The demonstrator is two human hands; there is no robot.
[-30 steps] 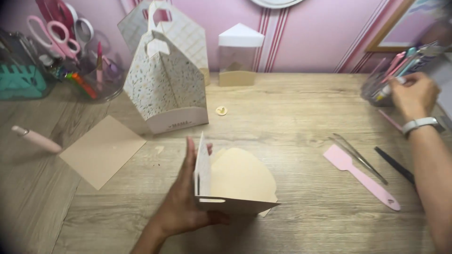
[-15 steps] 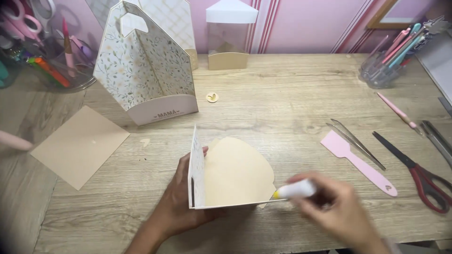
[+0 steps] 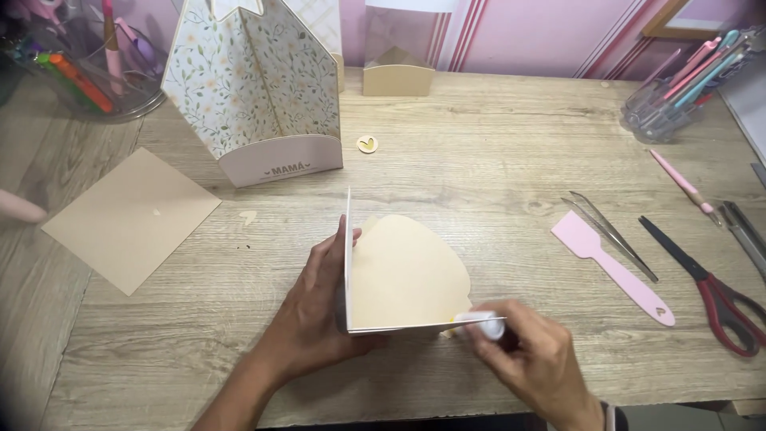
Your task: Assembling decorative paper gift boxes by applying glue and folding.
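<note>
My left hand (image 3: 319, 311) is curled around the upright white flap of a folded card piece (image 3: 403, 275), with the thumb on the flap's edge and the other fingers behind it, so the flap stands straight up from the tabletop (image 3: 495, 152). The piece is thin, smooth cardstock; its flat part is cream and has a rounded, dome-like outline, and it lies near the front middle of the pale wooden tabletop, which has a clear grain. My right hand (image 3: 535, 363) is closed around a small white glue pen (image 3: 481, 323), and its yellowish tip touches the lower right corner of the cream part. Behind the piece stands a tall paper box (image 3: 259, 88) with a floral print and a plain pink base. To the left lies a flat square of kraft paper (image 3: 132, 215). To the right I see a flat pink plastic spatula (image 3: 614, 267), thin metal tweezers (image 3: 610, 233) and scissors (image 3: 710, 283) with red handles, all apart from the piece. A tiny round heart cutout (image 3: 367, 144) lies near the box.
</note>
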